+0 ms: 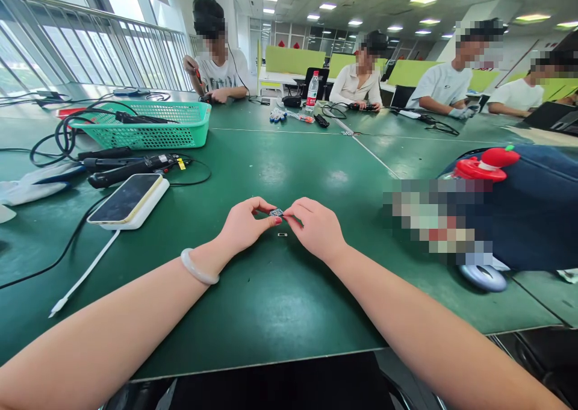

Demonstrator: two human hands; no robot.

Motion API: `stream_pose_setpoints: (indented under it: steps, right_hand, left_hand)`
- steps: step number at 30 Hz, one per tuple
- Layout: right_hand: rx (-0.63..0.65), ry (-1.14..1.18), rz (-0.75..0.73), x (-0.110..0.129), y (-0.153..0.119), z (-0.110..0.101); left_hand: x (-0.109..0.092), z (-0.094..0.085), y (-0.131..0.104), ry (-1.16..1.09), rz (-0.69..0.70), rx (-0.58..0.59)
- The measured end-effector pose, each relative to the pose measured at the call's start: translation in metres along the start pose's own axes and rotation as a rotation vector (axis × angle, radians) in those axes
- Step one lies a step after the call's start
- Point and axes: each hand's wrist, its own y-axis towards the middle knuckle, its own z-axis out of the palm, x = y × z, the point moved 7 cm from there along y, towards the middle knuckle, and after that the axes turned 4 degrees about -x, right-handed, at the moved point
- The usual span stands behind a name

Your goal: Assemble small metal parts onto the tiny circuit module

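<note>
Above the green table (275, 301), my left hand (246, 222) pinches a small dark piece with a pale pattern (276, 212) between thumb and fingers. It looks flat, but its kind is too small to make out. From the other side my right hand (316, 224) meets it, its thumb and fingertips closed at the piece's right edge. Whether a separate bit sits in those right fingertips cannot be seen. Just below the hands lies a tiny pale rectangular part with a dark middle (282, 235). A pale bangle (198, 268) circles my left wrist.
To the left are a phone on a white block (130, 200), black handheld tools (130, 168) with cables, a glove (36, 184) and a green basket (149, 134). At right lie a dark blue bag (537, 211) and a rounded blue-grey object (483, 277). Several people sit across the table.
</note>
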Motion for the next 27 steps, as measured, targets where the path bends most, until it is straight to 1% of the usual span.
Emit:
stream_pose_setpoints:
  steps: [3,6,11,13,14,15,17,19,21,23,27]
  right_hand:
    - [0.056,-0.046,-0.022,0.002,0.000,0.003]
    - [0.086,-0.026,0.004,0.002,0.000,0.003]
    - [0.049,0.084,0.046,0.001,0.000,-0.002]
    - [0.029,0.141,0.090,-0.003,0.000,-0.004]
    - [0.041,0.159,0.126,-0.007,0.000,-0.003]
    - [0.079,0.169,0.165,-0.012,-0.001,0.000]
    - [0.223,0.177,0.224,-0.019,-0.004,0.011]
    - [0.389,0.198,0.218,-0.021,-0.008,0.025]
    - [0.489,0.225,0.176,-0.017,-0.010,0.033]
    - [0.531,0.230,0.148,-0.014,-0.011,0.038]
    - [0.561,0.227,0.145,-0.011,-0.011,0.039]
  left_hand:
    - [-0.002,0.000,0.000,-0.035,0.005,0.005]
    - [-0.001,0.001,0.000,-0.120,-0.006,0.024]
    - [0.004,0.010,0.000,-0.404,-0.102,0.123]
    - [0.005,0.009,0.000,-0.456,-0.114,0.104]
    - [0.006,0.008,0.001,-0.464,-0.118,0.080]
    - [0.007,0.006,0.001,-0.464,-0.126,0.055]
    - [0.010,0.004,0.002,-0.453,-0.141,0.015]
    - [0.011,0.003,0.003,-0.434,-0.150,-0.003]
    - [0.012,0.003,0.003,-0.415,-0.150,-0.003]
    - [0.012,0.004,0.003,-0.401,-0.144,0.005]
    - [0.012,0.005,0.003,-0.386,-0.130,0.022]
